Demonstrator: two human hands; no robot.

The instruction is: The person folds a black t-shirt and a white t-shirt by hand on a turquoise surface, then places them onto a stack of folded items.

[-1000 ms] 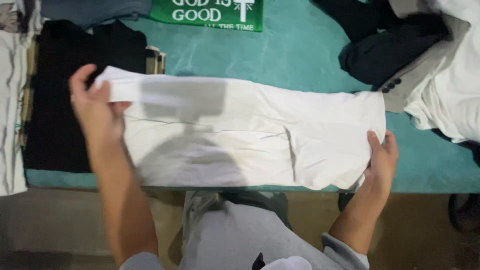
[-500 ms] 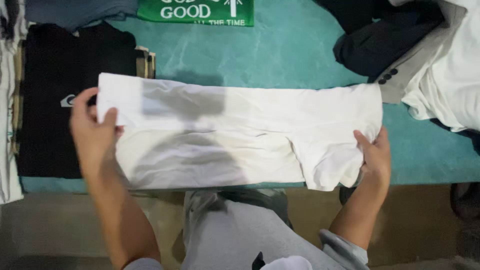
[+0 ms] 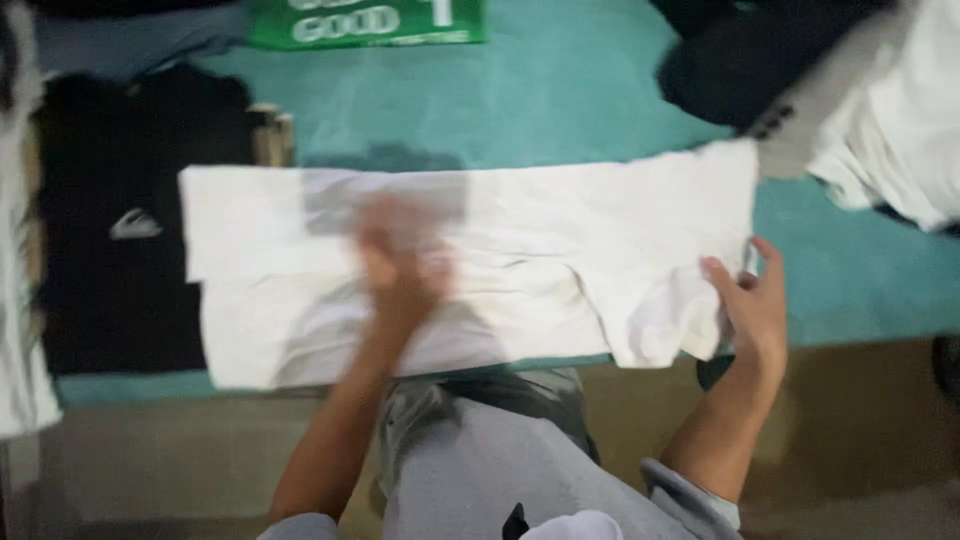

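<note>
The right hand (image 3: 752, 305) is pinching the sleeve end of the folded white cotton shirt (image 3: 470, 270), which is lying across the teal cloth-covered table (image 3: 590, 100). The left hand (image 3: 400, 270), blurred, seems to be lying flat and open on the shirt's middle. Smoothing well means pressing outward while the pinched end is keeping the fabric taut. A black folded garment (image 3: 120, 230) is lying alongside.
</note>
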